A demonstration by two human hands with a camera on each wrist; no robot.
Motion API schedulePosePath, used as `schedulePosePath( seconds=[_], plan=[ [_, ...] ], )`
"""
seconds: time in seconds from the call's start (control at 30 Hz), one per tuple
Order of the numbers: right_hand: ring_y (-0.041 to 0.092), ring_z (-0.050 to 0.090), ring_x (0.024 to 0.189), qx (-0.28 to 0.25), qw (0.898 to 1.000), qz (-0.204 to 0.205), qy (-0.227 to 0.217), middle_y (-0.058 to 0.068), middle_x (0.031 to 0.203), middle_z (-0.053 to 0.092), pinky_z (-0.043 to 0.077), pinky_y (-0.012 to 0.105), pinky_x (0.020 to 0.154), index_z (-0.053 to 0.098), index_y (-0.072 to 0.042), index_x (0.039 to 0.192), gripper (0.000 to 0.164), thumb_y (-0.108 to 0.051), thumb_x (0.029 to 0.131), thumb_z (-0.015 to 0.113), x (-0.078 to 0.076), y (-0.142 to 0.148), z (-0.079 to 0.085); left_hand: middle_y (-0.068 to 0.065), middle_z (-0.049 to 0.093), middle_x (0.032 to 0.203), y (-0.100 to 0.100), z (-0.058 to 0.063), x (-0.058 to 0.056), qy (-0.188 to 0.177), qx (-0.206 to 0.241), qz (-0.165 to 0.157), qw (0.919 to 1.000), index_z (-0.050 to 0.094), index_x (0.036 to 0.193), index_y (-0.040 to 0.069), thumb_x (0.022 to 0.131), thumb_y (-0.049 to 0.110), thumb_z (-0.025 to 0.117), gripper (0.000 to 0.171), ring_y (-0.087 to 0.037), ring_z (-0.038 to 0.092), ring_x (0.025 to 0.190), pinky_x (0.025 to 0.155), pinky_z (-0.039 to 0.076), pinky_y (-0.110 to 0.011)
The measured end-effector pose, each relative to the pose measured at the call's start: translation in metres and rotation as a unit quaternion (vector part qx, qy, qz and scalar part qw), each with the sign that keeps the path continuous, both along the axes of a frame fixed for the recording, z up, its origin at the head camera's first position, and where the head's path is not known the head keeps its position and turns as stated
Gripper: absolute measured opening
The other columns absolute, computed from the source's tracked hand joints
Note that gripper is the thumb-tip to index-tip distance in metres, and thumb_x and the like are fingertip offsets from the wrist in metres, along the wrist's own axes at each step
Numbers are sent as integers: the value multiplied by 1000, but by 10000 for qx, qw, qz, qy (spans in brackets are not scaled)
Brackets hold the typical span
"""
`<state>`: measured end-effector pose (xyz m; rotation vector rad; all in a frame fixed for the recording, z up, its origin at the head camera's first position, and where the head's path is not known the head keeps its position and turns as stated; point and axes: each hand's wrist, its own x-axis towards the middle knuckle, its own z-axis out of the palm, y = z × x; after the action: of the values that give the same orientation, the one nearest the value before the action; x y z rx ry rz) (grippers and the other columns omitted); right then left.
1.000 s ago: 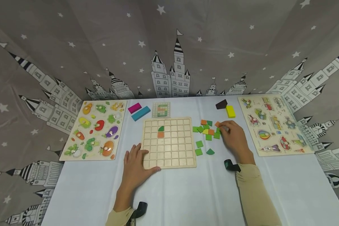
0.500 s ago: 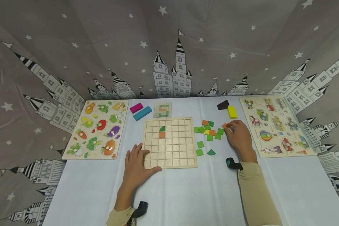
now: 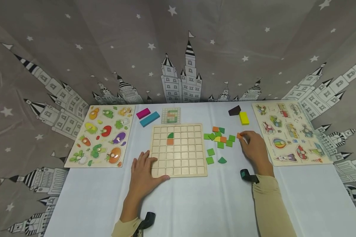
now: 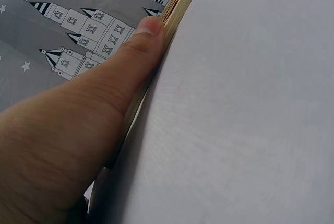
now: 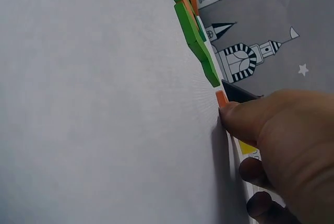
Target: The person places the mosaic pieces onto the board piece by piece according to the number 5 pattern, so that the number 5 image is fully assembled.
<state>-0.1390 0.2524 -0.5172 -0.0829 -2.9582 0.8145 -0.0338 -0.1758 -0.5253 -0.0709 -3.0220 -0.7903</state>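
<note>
A wooden grid board (image 3: 184,151) lies flat at mid-table, with a green quarter-circle tile (image 3: 170,135) directly above an orange square tile (image 3: 170,141) in its cells. My left hand (image 3: 143,172) rests at the board's near left corner, fingers spread along the left side and thumb against the near edge. In the left wrist view, that thumb (image 4: 143,41) lies straight along the board's side. Right of the loose tiles, my right hand (image 3: 255,151) pinches another orange tile (image 3: 239,135) between thumb and fingers. The right wrist view shows this orange tile (image 5: 222,98) at the thumb tip.
Several loose green tiles (image 3: 221,144) and others lie right of the board. Behind it is a small pattern card (image 3: 171,115), with magenta (image 3: 143,113) and blue (image 3: 149,119) blocks beside it. Dark (image 3: 234,110) and yellow (image 3: 244,118) blocks stand back right. Picture puzzles (image 3: 102,131) (image 3: 287,128) flank everything.
My right hand has drawn the orange tile rightward, away from the loose tiles, and slightly toward me. My left hand stays at the board's corner.
</note>
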Motion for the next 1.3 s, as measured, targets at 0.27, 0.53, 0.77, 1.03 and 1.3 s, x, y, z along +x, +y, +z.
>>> schedulePosePath(
  seconds=[0.27,0.53,0.77,1.03,1.3],
  plan=[
    [37,59,104,-26,10000,-53,59,22,131,62,50,50,93,66,-2,123,27,-18,102,63,2,-3,-3,-19,33,164,-1,-1,0,-28,-18,0,10000,56,130,11,67,69,83,90,-41,20,156,125,9,-66],
    [42,54,130,-170,9997,-5,181,22,134,59,42,58,113,64,-1,127,30,-16,101,63,5,-9,-5,-20,33,163,-1,0,2,-18,-51,12,10000,56,131,10,67,68,83,90,-41,20,156,125,9,-65],
    [40,55,130,-272,9990,162,300,21,134,59,44,57,113,64,-2,127,30,-18,102,63,6,-28,-2,-20,34,163,0,1,2,5,25,-1,10000,56,130,11,68,67,83,88,-41,20,156,125,10,-66],
    [34,62,114,-454,9956,739,345,17,126,63,52,52,102,67,-6,122,27,-21,100,67,9,-67,7,-20,34,163,0,-1,1,33,12,-9,10000,56,129,11,68,67,83,88,-42,21,155,125,10,-66],
    [28,64,118,-472,9826,1725,491,9,122,67,54,46,102,72,-12,117,24,-28,100,67,12,-120,22,-20,33,164,0,-1,1,-24,2,-4,10000,56,130,11,67,68,83,89,-41,20,156,125,9,-66]
  ],
)
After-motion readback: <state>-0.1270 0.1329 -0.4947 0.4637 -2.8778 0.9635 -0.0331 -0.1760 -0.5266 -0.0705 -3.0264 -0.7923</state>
